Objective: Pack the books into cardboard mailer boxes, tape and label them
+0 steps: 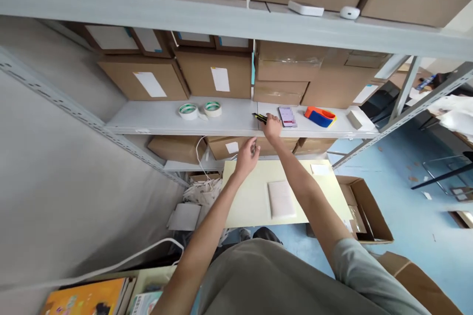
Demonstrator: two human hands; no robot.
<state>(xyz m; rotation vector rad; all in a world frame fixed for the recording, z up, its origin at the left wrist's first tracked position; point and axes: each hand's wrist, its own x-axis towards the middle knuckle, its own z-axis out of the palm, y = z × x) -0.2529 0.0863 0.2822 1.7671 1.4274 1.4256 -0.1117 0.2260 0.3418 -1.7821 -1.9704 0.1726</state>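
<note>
On the middle shelf, my right hand (272,127) has its fingers closed on a black and yellow-green utility knife (260,117), whose end points left. My left hand (247,157) hovers just below and in front of the shelf edge, with fingers loosely curled and a gap between thumb and forefinger. Nothing I can name shows in it. Right of the knife lies a phone (287,116) with a lit screen. An orange and blue band-shaped item (320,116) sits farther right. To the left are two tape rolls (188,111). A pale padded packet (281,199) lies on the table below.
Cardboard boxes (218,76) line the shelves. The upper shelf beam (221,15) runs across above my hands. A cream table (244,206) stands under them, with an open carton (369,206) to its right. A white cable (140,256) crosses at lower left, near books (88,298).
</note>
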